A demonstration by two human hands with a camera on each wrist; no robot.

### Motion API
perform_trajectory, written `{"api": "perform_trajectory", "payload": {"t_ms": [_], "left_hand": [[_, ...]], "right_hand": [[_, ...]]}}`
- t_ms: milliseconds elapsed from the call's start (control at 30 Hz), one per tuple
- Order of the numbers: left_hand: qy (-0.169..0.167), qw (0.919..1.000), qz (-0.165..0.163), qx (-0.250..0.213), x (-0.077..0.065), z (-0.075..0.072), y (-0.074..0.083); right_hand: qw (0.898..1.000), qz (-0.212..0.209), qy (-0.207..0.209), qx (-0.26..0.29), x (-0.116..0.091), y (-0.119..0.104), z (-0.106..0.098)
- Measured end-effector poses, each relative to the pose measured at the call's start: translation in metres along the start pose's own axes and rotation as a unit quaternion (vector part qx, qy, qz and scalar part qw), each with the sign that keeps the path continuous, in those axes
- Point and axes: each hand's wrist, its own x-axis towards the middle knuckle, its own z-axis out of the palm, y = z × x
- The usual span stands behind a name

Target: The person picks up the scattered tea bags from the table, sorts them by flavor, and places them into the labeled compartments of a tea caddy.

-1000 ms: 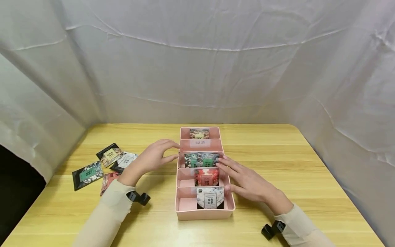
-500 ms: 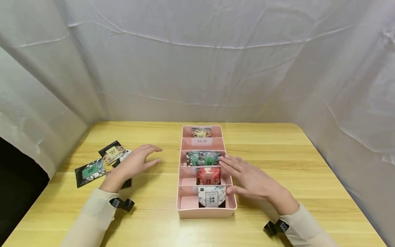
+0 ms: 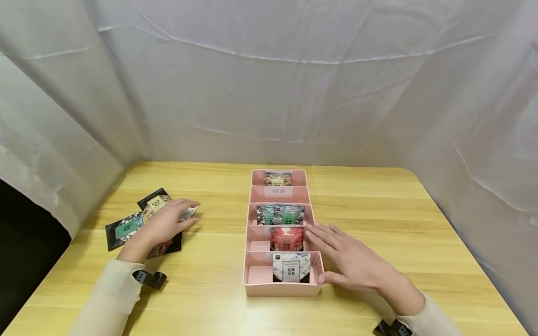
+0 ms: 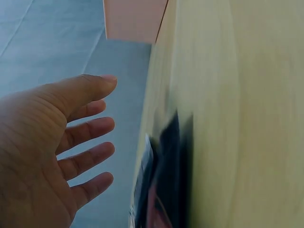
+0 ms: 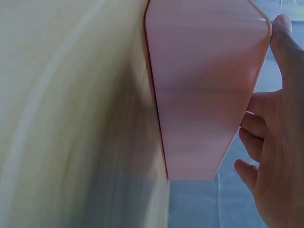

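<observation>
My left hand (image 3: pixel 161 226) hovers over a loose pile of tea sachets on the left, fingers spread and nothing in its grasp. The pile has a green-labelled sachet (image 3: pixel 127 228), a yellow-labelled sachet (image 3: pixel 155 203), a white one (image 3: pixel 189 213) partly hidden by the hand, and a reddish one (image 3: pixel 159 249) below it. At the right wall of the pink divided box (image 3: pixel 283 290) is my right hand (image 3: pixel 357 261), its fingers extended along the rim. Inside the box stand a white sachet (image 3: pixel 291 268), a red sachet (image 3: pixel 287 239), two green-labelled sachets (image 3: pixel 289 215) and a yellow-labelled one (image 3: pixel 278 178).
One box compartment, second from the back, shows a paper label (image 3: pixel 278 191) and no sachet. The wooden table (image 3: pixel 370 205) is bordered by pale hanging cloth (image 3: pixel 269 93) at the back and sides.
My left hand has moved left from beside the box to above the sachet pile. My right hand has slid slightly nearer along the box's right side.
</observation>
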Motion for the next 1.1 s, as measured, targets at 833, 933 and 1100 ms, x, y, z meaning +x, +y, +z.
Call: {"api": "perform_trajectory", "payload": {"t_ms": [833,933,1100], "left_hand": [[-0.033,0.9966,-0.075,0.004,-0.005,0.003,-0.037],[-0.031,0.9965,-0.078,0.007,-0.006,0.004,-0.036],[-0.036,0.9950,-0.091,0.021,-0.005,0.005,-0.035]], "right_hand": [[0.997,0.049,0.001,0.058,-0.006,-0.006,0.007],[0.997,0.051,0.000,0.060,-0.006,-0.006,0.007],[0.997,0.046,-0.001,0.061,-0.005,-0.005,0.007]]}}
